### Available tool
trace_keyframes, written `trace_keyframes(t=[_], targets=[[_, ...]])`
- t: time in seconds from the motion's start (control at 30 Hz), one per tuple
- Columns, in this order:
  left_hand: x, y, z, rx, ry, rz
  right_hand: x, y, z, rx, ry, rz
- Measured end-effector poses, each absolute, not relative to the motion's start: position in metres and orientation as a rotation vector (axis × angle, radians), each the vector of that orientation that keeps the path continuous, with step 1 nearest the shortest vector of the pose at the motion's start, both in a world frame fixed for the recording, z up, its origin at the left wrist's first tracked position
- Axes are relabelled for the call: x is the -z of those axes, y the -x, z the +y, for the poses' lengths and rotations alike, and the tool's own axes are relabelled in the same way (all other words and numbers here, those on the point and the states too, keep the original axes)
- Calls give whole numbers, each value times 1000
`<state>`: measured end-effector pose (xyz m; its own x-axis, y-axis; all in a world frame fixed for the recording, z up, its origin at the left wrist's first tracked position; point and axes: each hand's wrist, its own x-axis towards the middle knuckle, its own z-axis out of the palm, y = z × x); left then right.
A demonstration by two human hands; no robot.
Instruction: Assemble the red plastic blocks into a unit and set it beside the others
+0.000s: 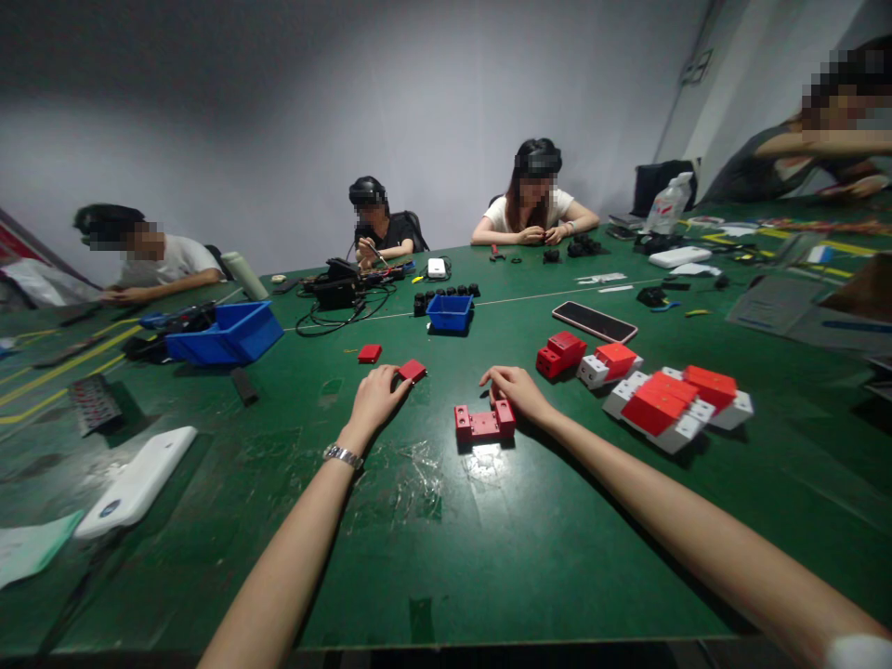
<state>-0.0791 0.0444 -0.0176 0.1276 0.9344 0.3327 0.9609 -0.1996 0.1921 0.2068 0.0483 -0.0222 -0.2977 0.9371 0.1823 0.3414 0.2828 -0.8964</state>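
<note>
My left hand (378, 400) rests low over the table, a steel-banded watch on its wrist. Its thumb and fingers close on the left edge of a flat red square piece (413, 371). A similar red piece (370, 353) lies just beyond it. In front of me stands a red plastic bracket-like housing (484, 424), with a raised block at each end and a low middle. My right hand (517, 392) is at its right end, fingers curved and apart, partly behind the block. To the right are a red block (560, 354) and several red-and-white blocks (662, 407).
Beyond the hands are a small blue bin (450, 313), black parts and a phone (595, 321). At left are a larger blue bin (227, 333), a white power bank (139, 483) and a dark strip (243, 386). Several people sit around the green table (488, 567).
</note>
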Motion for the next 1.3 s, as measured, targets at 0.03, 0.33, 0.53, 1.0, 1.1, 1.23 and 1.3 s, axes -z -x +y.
trace_keyframes(t=[0.03, 0.33, 0.53, 1.0, 1.1, 1.23, 1.3], targets=[[18, 79, 44, 591, 2306, -1944, 22, -207, 48, -1001, 1156, -1799], [17, 79, 44, 595, 2308, -1932, 21, -207, 48, -1001, 1154, -1801], [17, 77, 44, 594, 2299, -1923, 20, -207, 48, -998, 1153, -1806], [16, 76, 42, 583, 2287, -1910, 22, -207, 49, -1002, 1152, -1801], [15, 76, 42, 587, 2294, -1899, 22, -207, 49, -995, 1158, -1805], [14, 75, 41, 581, 2300, -1907, 20, -207, 48, -989, 1162, -1804], [13, 75, 40, 586, 2311, -1907, 20, -207, 48, -992, 1162, -1804]])
